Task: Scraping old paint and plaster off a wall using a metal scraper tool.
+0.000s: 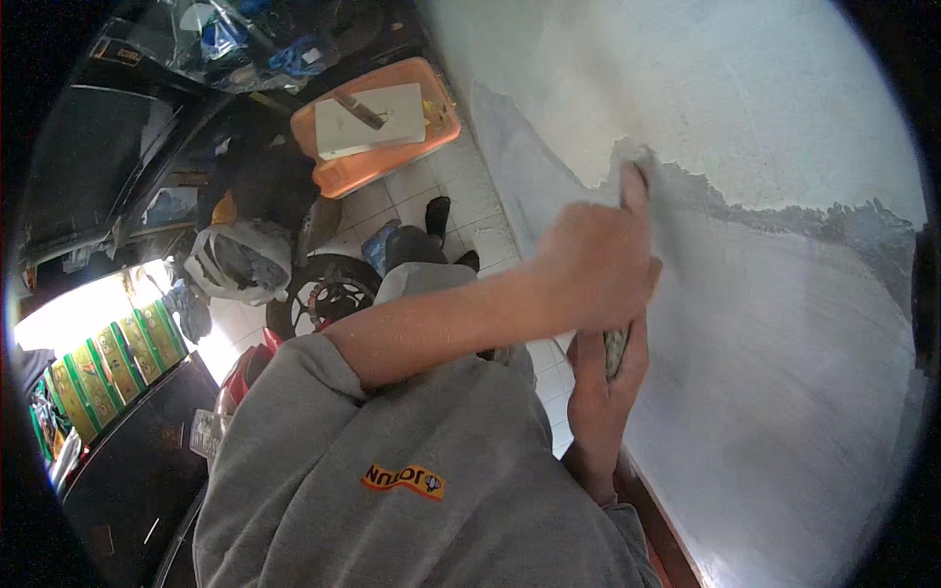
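My left hand (599, 257) reaches across my body to the wall (772, 353), its extended index finger against the ragged upper edge of a grey smoothed patch (706, 195). The hand is blurred, and whether a thin tool lies under the finger cannot be told. Just below it, my right hand (606, 400) grips a flat, mottled grey-green object (616, 349) between thumb and fingers. Most of that object is hidden by both hands. Above the patch the wall surface is paler and rougher.
An orange plastic tub (345, 180) on the tiled floor (386, 191) carries a white slab (401, 110) with a brown flat tool (359, 110) on it. To my left are a motorcycle wheel (323, 290), a plastic bag (239, 264) and dark furniture (95, 140).
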A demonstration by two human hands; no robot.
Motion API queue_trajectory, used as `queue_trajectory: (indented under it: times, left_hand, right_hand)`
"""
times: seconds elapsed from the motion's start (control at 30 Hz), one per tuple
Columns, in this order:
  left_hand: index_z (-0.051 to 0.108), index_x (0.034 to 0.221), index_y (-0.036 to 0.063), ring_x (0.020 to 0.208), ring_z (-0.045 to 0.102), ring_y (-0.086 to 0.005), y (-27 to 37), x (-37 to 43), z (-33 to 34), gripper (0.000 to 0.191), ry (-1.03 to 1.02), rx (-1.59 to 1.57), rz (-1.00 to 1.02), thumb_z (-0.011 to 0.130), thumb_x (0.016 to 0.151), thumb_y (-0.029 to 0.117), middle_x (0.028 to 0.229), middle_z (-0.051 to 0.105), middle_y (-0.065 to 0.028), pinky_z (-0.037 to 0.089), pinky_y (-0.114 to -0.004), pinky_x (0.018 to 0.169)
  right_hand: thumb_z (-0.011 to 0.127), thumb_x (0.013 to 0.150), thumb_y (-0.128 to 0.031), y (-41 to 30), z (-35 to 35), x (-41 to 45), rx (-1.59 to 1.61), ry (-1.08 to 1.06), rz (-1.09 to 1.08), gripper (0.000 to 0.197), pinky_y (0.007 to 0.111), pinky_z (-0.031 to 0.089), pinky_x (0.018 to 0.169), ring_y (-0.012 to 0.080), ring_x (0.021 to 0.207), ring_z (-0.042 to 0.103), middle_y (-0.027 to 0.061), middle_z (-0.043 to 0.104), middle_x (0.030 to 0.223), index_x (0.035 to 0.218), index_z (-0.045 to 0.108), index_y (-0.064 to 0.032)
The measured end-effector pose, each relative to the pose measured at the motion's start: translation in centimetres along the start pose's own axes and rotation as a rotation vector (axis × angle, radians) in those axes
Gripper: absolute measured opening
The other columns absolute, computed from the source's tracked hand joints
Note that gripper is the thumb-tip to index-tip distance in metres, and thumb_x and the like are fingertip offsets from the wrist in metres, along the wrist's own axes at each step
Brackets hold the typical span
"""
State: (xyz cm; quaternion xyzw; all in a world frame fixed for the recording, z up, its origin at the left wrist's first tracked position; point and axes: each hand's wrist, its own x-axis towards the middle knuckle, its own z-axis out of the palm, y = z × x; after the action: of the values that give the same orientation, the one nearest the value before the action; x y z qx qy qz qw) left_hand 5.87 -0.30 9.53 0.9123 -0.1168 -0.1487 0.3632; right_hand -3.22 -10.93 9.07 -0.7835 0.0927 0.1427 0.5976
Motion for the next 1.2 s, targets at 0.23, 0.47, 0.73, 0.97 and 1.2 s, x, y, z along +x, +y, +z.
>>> queue_trajectory:
  times: [0.23,0.47,0.73,0.97,1.2]
  left_hand:
    - [0.012,0.129,-0.0338,0.059,0.065,-0.0324,-0.5,-0.2,-0.6,0.088,0.035,-0.08,0.001,0.06,0.082,0.024,0.066,0.065,-0.02,0.052,-0.04,0.061]
    - [0.018,0.126,-0.0342,0.052,0.061,-0.0376,0.2,0.1,1.0,0.082,0.147,-0.117,0.019,0.057,0.08,0.022,0.056,0.06,-0.0192,0.05,-0.045,0.057]
    - [0.021,0.125,-0.0336,0.055,0.062,-0.0379,0.3,-1.0,0.8,0.08,0.117,-0.079,0.069,0.056,0.081,0.023,0.059,0.061,-0.0204,0.051,-0.045,0.058]
    - [0.018,0.129,-0.0322,0.064,0.067,-0.0302,0.3,0.2,-0.1,0.084,0.053,0.04,-0.057,0.058,0.08,0.022,0.068,0.066,-0.0179,0.051,-0.04,0.064]
    - [0.024,0.126,-0.0328,0.057,0.065,-0.0313,0.8,-0.8,0.7,0.079,0.118,0.073,0.026,0.058,0.076,0.018,0.061,0.063,-0.0167,0.049,-0.042,0.06]
  right_hand:
    - [0.052,0.096,-0.012,0.2,0.1,-0.6,-0.021,0.033,-0.081,0.032,0.027,0.04,0.061,0.0097,0.07,0.047,0.0048,0.054,0.087,0.124,0.044,0.002]
    - [0.053,0.096,-0.012,-0.6,-0.2,-0.3,-0.01,0.036,-0.037,0.032,0.025,0.038,0.059,0.0082,0.068,0.045,0.0029,0.052,0.081,0.123,0.044,0.003]
    - [0.052,0.096,-0.013,0.2,0.0,-1.9,0.066,0.069,-0.088,0.035,0.026,0.039,0.057,0.0091,0.066,0.047,0.0043,0.055,0.081,0.126,0.044,0.0039]
    - [0.051,0.096,-0.012,0.1,0.5,-0.7,-0.076,0.061,-0.127,0.043,0.027,0.039,0.056,0.0102,0.064,0.046,0.0046,0.055,0.074,0.134,0.039,0.0055]
    - [0.049,0.097,-0.014,0.4,0.4,-0.9,0.089,0.021,-0.143,0.045,0.026,0.039,0.057,0.0098,0.064,0.046,0.0041,0.053,0.074,0.136,0.037,0.0053]
